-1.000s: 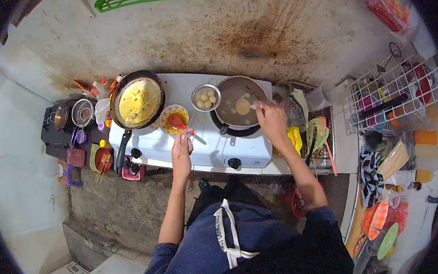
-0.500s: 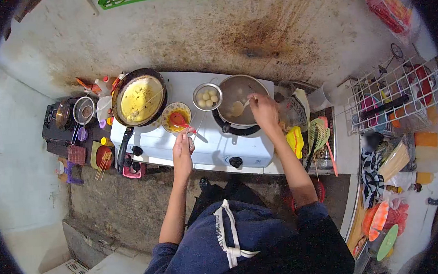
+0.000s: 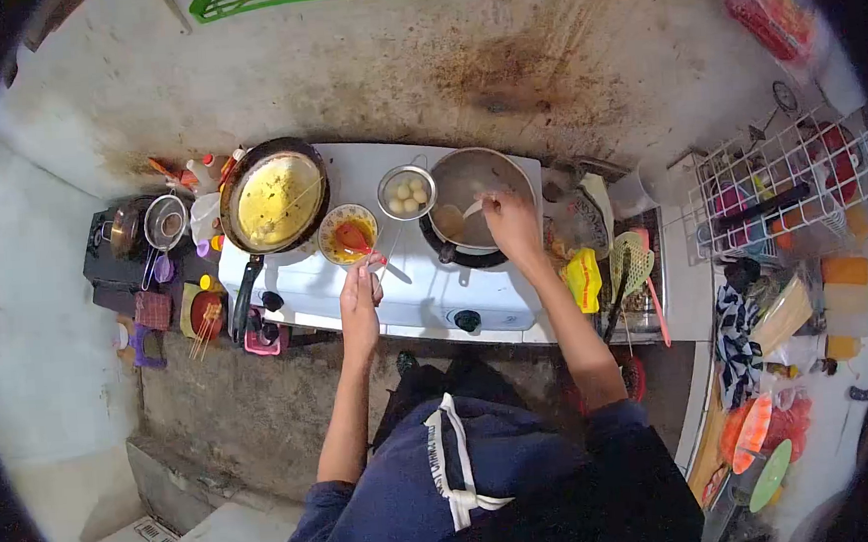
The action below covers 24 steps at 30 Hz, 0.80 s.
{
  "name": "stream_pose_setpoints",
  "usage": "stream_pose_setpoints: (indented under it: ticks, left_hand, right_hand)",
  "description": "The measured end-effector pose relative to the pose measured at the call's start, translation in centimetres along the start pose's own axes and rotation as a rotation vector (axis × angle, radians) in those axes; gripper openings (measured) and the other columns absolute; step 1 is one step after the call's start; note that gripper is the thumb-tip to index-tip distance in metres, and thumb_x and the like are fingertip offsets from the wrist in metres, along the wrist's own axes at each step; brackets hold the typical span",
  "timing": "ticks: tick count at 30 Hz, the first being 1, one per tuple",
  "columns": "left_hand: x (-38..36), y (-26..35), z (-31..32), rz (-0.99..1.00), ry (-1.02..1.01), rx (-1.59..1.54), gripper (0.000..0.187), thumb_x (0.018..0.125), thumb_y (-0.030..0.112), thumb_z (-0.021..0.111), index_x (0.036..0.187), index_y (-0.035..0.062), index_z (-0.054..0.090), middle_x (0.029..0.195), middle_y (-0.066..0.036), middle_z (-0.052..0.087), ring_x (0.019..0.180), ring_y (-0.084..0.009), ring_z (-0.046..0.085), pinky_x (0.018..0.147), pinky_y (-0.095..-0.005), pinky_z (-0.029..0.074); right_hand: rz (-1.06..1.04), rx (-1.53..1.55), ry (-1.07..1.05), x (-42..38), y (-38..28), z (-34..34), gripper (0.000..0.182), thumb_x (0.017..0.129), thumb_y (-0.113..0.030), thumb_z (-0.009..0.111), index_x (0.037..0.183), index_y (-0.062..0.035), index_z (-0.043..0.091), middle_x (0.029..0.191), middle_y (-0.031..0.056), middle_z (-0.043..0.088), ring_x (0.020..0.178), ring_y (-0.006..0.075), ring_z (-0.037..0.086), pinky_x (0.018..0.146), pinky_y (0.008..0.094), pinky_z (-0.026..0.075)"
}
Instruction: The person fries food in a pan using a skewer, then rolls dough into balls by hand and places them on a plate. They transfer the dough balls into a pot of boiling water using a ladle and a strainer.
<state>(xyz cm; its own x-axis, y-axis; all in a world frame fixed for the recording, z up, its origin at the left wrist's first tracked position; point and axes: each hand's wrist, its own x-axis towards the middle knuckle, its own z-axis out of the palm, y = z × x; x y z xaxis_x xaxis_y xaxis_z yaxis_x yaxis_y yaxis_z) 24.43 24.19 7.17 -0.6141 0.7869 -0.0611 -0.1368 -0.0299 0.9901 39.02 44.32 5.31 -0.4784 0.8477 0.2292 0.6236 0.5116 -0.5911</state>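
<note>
My right hand [image 3: 511, 225] holds a white spoon [image 3: 455, 215] dipped into the pot of cloudy broth [image 3: 473, 174] on the right burner of the white stove [image 3: 405, 288]. My left hand [image 3: 360, 287] grips the long handle of the small metal strainer [image 3: 407, 193], which holds several pale balls and hovers beside the pot. A yellow bowl of orange sauce with a red spoon [image 3: 346, 235] sits just left of the strainer. A black frying pan of yellow oil [image 3: 275, 196] rests on the left burner.
Left of the stove lie a sieve [image 3: 164, 224], a small pot [image 3: 121, 230] and a red dish with skewers [image 3: 202, 315]. To the right are a yellow packet [image 3: 584, 277], a green slotted spatula [image 3: 632, 264] and a white wire rack [image 3: 787, 185].
My right hand has slid left across the pot, carrying the spoon from the middle of the broth toward the pot's left side. The left hand and strainer have barely moved.
</note>
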Motion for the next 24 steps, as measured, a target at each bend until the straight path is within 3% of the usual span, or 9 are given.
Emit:
stream_pose_setpoints:
  ticks: [5,8,14,17,19,24]
  left_hand:
    - [0.0,-0.2,-0.1,0.006,0.011,-0.004,0.034,0.094,0.026,0.033,0.107,-0.0005,0.051,0.058,0.006,0.023,0.052,-0.0047,0.023,0.048,-0.0202,0.020]
    - [-0.1,0.1,-0.2,0.002,0.011,0.008,0.034,0.094,0.026,0.033,0.109,-0.0004,0.049,0.059,0.006,0.025,0.052,-0.0045,0.024,0.048,-0.0197,0.020]
    - [0.0,-0.3,-0.5,-0.014,-0.002,-0.041,0.033,0.094,0.025,0.034,0.110,0.0002,0.048,0.059,0.006,0.026,0.053,-0.0036,0.025,0.048,-0.0185,0.020]
    - [-0.1,-0.1,-0.5,-0.019,-0.003,-0.045,0.033,0.094,0.025,0.034,0.109,0.0004,0.049,0.059,0.006,0.027,0.053,-0.0036,0.025,0.048,-0.0186,0.020]
    - [-0.1,0.0,-0.5,-0.010,0.000,-0.033,0.033,0.094,0.025,0.034,0.109,0.0006,0.049,0.059,0.006,0.027,0.053,-0.0037,0.025,0.048,-0.0186,0.020]
    - [0.0,-0.2,-0.6,0.004,-0.006,-0.015,0.033,0.094,0.026,0.034,0.110,0.0012,0.049,0.059,0.006,0.027,0.053,-0.0039,0.025,0.049,-0.0188,0.021]
  right_hand:
    - [-0.015,-0.001,0.025,0.3,-0.4,0.2,0.022,0.081,-0.023,0.048,0.085,-0.0076,0.064,0.080,0.0171,0.062,0.073,0.0338,0.059,0.067,0.0443,0.044]
    - [-0.017,-0.113,0.076,1.3,0.2,0.2,0.019,0.081,-0.019,0.050,0.088,-0.0074,0.064,0.085,0.0153,0.062,0.077,0.0300,0.059,0.069,0.0385,0.045]
    - [0.133,0.005,-0.063,2.5,-0.4,-0.6,0.022,0.082,-0.022,0.048,0.088,-0.0079,0.064,0.084,0.0150,0.062,0.080,0.0301,0.059,0.071,0.0383,0.045]
    - [0.075,-0.052,-0.040,2.4,0.7,0.8,0.022,0.082,-0.021,0.048,0.088,-0.0079,0.064,0.084,0.0159,0.062,0.079,0.0310,0.059,0.071,0.0384,0.045]
    - [-0.024,-0.002,0.044,2.0,0.8,1.4,0.023,0.082,-0.023,0.048,0.087,-0.0059,0.063,0.084,0.0181,0.061,0.081,0.0340,0.057,0.071,0.0441,0.045]
    - [-0.066,0.022,-0.009,1.2,-0.6,0.7,0.023,0.082,-0.022,0.048,0.089,-0.0059,0.063,0.086,0.0190,0.060,0.082,0.0350,0.056,0.072,0.0435,0.045]
